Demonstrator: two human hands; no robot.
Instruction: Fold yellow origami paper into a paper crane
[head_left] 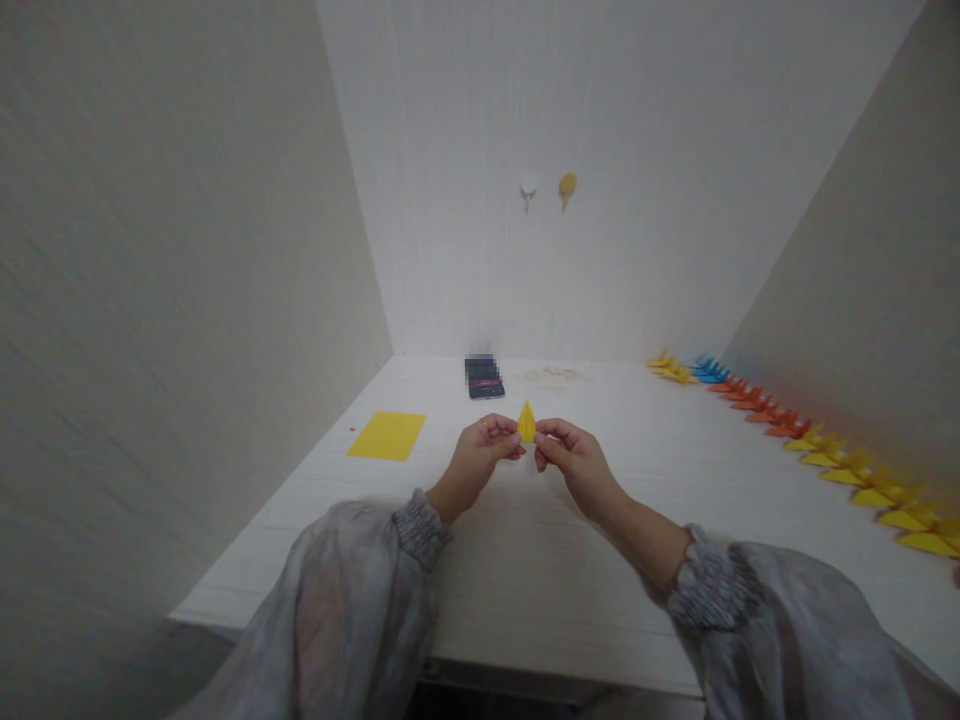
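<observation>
A small piece of folded yellow paper [526,424] is held up between my two hands, its pointed end upward. My left hand [484,448] pinches its left edge with thumb and fingers; a ring shows on one finger. On the other edge, my right hand [574,455] grips the paper the same way. Both hands are above the white table [555,560]. A flat yellow paper sheet [387,436] lies to the left of my left hand.
A dark phone [484,378] lies near the back wall. Along the right side runs a row of folded paper cranes [787,420] in yellow, blue and orange. Two hooks, one white [529,186] and one yellow [568,187], are on the back wall. Walls enclose the table left and right.
</observation>
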